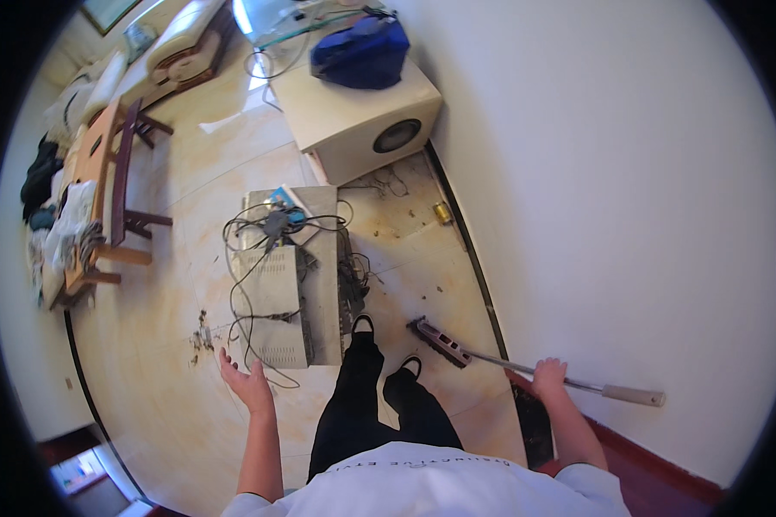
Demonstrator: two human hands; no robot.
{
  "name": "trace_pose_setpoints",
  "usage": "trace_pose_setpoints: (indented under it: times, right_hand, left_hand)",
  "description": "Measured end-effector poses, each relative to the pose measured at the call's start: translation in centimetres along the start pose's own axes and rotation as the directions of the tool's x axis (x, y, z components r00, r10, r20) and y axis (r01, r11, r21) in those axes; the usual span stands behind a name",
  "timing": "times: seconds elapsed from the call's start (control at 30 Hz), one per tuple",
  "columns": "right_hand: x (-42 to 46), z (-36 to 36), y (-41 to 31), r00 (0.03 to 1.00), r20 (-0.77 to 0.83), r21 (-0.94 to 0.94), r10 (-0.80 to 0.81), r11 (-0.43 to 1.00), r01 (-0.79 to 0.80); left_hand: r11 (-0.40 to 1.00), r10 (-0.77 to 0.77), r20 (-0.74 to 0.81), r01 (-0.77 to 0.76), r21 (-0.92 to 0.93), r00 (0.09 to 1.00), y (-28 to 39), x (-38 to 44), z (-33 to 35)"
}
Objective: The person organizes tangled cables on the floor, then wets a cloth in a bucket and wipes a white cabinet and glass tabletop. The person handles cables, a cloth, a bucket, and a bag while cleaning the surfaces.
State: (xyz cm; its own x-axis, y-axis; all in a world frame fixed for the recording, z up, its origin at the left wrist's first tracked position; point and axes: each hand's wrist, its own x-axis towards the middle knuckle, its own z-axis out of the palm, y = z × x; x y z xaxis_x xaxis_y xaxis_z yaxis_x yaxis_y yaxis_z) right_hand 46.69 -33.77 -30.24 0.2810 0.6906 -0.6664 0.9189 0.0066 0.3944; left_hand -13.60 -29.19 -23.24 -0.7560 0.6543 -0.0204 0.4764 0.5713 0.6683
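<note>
My right hand [549,377] grips the metal handle of a broom [443,342], whose bristled head rests on the tiled floor just right of my feet. My left hand [246,381] is empty, with its fingers apart, just below a metal-cased electronic unit [265,342]. That unit lies on a larger grey cabinet [323,278] with tangled black cables [275,223] on top. Small debris [202,333] lies on the floor left of the cabinet. More dirt [394,226] is scattered between the cabinet and the wall.
A cream speaker box [362,116] bearing a blue cloth bag [362,55] stands ahead by the wall. A yellow can [441,213] lies by the skirting. At left are a wooden bench [124,174] and a table [94,161]; a sofa [181,58] stands farther back.
</note>
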Motion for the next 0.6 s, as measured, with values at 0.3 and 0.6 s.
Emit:
trace_pose_setpoints:
  times: [0.3,0.6]
  right_hand:
    - [-1.8,5.2,-9.4,0.977,-0.145,0.733,-0.154,0.646,0.211]
    - [2.5,-4.0,-26.2,0.933,-0.009,0.786,-0.360,0.575,0.229]
  left_hand:
    - [0.966,-0.168,-0.127,0.189,0.175,0.978,-6.3,-4.2,-6.3]
    - [0.979,-0.202,-0.057,0.203,0.002,0.978,-12.0,1.2,-8.7]
